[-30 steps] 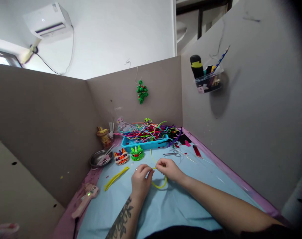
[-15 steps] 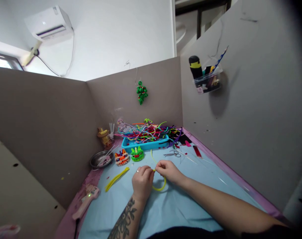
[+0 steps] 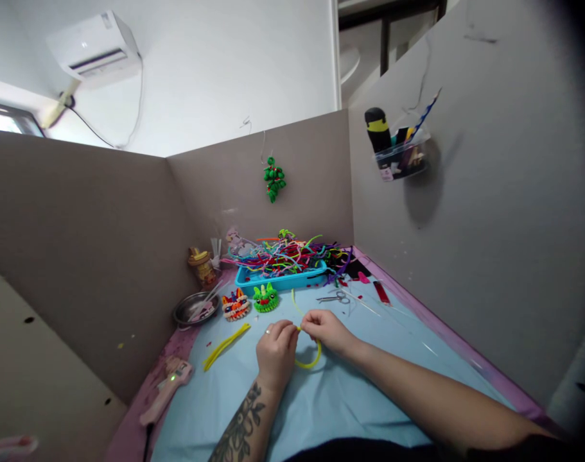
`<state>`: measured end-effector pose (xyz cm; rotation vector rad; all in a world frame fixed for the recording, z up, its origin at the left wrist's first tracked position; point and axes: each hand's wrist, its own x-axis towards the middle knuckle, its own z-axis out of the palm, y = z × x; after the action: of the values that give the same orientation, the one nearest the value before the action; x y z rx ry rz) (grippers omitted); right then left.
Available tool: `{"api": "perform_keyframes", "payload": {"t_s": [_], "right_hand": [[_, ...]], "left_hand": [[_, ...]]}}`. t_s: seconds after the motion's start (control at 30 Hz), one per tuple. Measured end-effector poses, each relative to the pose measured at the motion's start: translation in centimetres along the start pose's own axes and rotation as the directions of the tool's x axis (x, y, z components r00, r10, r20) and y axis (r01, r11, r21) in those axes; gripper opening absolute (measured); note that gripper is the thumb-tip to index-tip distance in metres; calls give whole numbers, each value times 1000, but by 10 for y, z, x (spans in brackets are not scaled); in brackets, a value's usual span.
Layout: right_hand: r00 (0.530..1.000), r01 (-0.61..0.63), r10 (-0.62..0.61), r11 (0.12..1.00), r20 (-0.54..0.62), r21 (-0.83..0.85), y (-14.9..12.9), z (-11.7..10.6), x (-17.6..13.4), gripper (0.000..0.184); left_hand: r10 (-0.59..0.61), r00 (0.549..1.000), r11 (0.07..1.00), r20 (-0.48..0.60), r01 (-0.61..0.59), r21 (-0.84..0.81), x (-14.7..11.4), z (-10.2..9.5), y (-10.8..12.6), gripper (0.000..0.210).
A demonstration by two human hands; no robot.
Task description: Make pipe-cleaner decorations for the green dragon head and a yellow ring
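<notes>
A yellow pipe cleaner (image 3: 307, 366) hangs in a curve between my hands over the blue cloth. My left hand (image 3: 276, 350) pinches it, fingertips closed near its upper part. Close beside, my right hand (image 3: 327, 330) grips it too, thumb and finger pressed together; the fingertips almost meet. A paler yellow-green end (image 3: 295, 300) sticks up beyond the fingers; whether it is the same strand I cannot tell. Left of my hands lies a bundle of yellow pipe cleaners (image 3: 226, 347). Behind them sit a green animal-face figure (image 3: 266, 298) and an orange-and-cream one (image 3: 235, 305).
A blue tray (image 3: 282, 281) heaped with coloured pipe cleaners stands at the back. Small scissors (image 3: 338, 297) lie to its front right. On the left are a metal bowl (image 3: 181, 312) and a pink glue gun (image 3: 165, 391). Grey partitions (image 3: 258, 192) enclose the table.
My hands stay almost in place, both still gripping the yellow pipe cleaner. The view has shifted very slightly.
</notes>
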<state>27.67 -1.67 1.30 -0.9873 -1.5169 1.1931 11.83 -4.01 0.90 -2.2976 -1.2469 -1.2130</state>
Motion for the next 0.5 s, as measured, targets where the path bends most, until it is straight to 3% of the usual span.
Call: {"api": "perform_keyframes", "payload": {"t_s": [0.5], "right_hand": [[1000, 10, -10, 1000, 14, 6, 0, -3, 0, 16]], "left_hand": [[-9, 999, 998, -37, 7, -63, -1, 3, 0, 19]]}}
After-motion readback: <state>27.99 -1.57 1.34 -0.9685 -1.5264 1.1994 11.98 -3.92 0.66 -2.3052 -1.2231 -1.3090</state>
